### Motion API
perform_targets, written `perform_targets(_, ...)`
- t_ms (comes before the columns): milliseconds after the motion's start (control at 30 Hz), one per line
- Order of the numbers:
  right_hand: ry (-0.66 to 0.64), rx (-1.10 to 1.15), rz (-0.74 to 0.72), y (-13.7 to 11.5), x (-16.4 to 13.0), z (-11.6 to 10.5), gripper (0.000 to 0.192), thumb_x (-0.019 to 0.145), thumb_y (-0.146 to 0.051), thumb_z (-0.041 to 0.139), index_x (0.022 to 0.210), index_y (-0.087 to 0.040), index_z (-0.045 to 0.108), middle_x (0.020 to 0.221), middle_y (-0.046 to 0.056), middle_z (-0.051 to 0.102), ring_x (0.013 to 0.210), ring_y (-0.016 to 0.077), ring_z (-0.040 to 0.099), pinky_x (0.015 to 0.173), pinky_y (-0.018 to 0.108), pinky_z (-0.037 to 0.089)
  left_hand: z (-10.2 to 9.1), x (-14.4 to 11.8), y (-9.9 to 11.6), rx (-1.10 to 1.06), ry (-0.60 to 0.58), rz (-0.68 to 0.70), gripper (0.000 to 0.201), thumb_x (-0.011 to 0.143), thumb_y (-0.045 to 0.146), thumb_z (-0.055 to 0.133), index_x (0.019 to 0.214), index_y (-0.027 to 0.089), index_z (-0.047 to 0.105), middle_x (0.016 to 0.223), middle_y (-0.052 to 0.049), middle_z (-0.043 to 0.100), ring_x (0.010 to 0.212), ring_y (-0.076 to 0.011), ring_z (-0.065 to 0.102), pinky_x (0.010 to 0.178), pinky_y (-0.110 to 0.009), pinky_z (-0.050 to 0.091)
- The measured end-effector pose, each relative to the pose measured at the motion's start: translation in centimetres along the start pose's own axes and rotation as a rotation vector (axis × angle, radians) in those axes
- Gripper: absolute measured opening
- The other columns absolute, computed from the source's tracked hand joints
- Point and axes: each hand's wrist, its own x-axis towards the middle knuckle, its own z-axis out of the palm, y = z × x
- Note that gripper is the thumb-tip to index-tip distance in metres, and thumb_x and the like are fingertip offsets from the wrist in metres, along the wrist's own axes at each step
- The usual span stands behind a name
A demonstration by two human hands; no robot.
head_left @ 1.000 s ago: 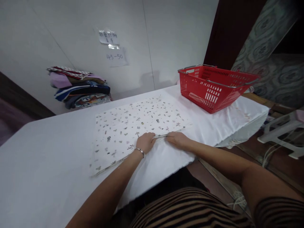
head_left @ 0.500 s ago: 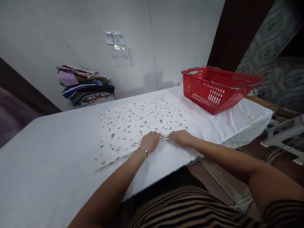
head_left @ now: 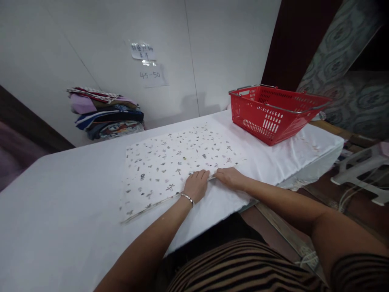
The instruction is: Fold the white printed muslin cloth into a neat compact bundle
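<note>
White-covered table runs along a pale wall, dark doorway and patterned hanging off to the right.

Printed cloth lies flat in the middle of the table: white with small dark motifs, folded to a rough rectangle, with its near edge running diagonally from lower left to right.

Your left hand sits palm down on that near edge, knuckles up, fingers close together and curled over the hem. It looks like a grip on the edge, but you can't tell from this angle whether the fingertips are pinching the fabric or just pressing it. Metal bracelet is on that wrist.

Your right hand is just beside it on the same edge, also palm down, fingers together and pointing left toward the other hand. The two hands almost touch, with a short strip of hem showing between them. Thumb position is hidden.

Red basket with metal handles stands at the far right of the table, well apart from the cloth.

Stack of folded fabrics sits at the far left against the wall.

Two paper notes are stuck to the wall above; the lower one reads 45-50.

Your striped top fills the bottom of the view.
</note>
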Motion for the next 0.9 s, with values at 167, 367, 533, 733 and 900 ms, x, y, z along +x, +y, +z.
perform_targets(167, 0.01, 0.035, 0.023, 0.0, 0.2, 0.4, 0.024, 0.092, -0.023, 0.036, 0.092, -0.018, 0.06, 0.09, 0.004, 0.062, 0.07, 0.0138, 0.051, 0.055, 0.024, 0.03, 0.7, 1.6, 0.7, 0.082, -0.02, -0.049, 0.031, 0.086, 0.013, 0.039, 0.115, 0.018, 0.048, 0.109, -0.009, 0.057, 0.099, -0.0216, 0.053, 0.08, -0.035, 0.041)
perform_targets(367, 0.041, 0.038, 0.06, 0.3, -0.2, 1.2, 0.024, 0.093, -0.021, 0.037, 0.095, -0.017, 0.061, 0.093, 0.005, 0.063, 0.076, 0.016, 0.056, 0.063, 0.025, 0.037, 0.5, 2.4, 0.8, 0.101, -0.087, -0.028, 0.026, 0.089, 0.014, 0.034, 0.107, 0.016, 0.053, 0.098, -0.008, 0.062, 0.096, -0.0231, 0.055, 0.075, -0.034, 0.043)
perform_targets(533, 0.005, -0.049, 0.224, 1.6, -0.1, 1.8, 0.022, 0.09, -0.016, 0.039, 0.093, -0.015, 0.061, 0.092, 0.009, 0.065, 0.079, 0.0191, 0.059, 0.064, 0.027, 0.04, -0.3, 2.5, 0.7, 0.051, -0.112, -0.062, 0.027, 0.089, 0.017, 0.035, 0.108, 0.019, 0.054, 0.099, -0.008, 0.063, 0.097, -0.023, 0.054, 0.074, -0.034, 0.043)
perform_targets(733, -0.021, -0.121, 0.295, 3.3, -1.7, 1.3, 0.021, 0.091, -0.017, 0.039, 0.093, -0.015, 0.06, 0.093, 0.01, 0.064, 0.086, 0.0202, 0.059, 0.071, 0.028, 0.041, -0.1, 2.7, 1.0, 0.026, -0.14, -0.063, 0.026, 0.087, 0.015, 0.037, 0.101, 0.019, 0.058, 0.101, -0.009, 0.06, 0.099, -0.023, 0.051, 0.074, -0.035, 0.044)
perform_targets(900, 0.028, -0.134, 0.22, 3.9, -3.5, 1.2, 0.02, 0.092, -0.018, 0.039, 0.093, -0.016, 0.059, 0.094, 0.007, 0.062, 0.085, 0.0181, 0.056, 0.072, 0.027, 0.041, 0.5, 2.7, 1.5, 0.039, -0.069, -0.019, 0.025, 0.084, 0.011, 0.038, 0.095, 0.016, 0.06, 0.105, -0.011, 0.056, 0.102, -0.024, 0.047, 0.078, -0.036, 0.042)
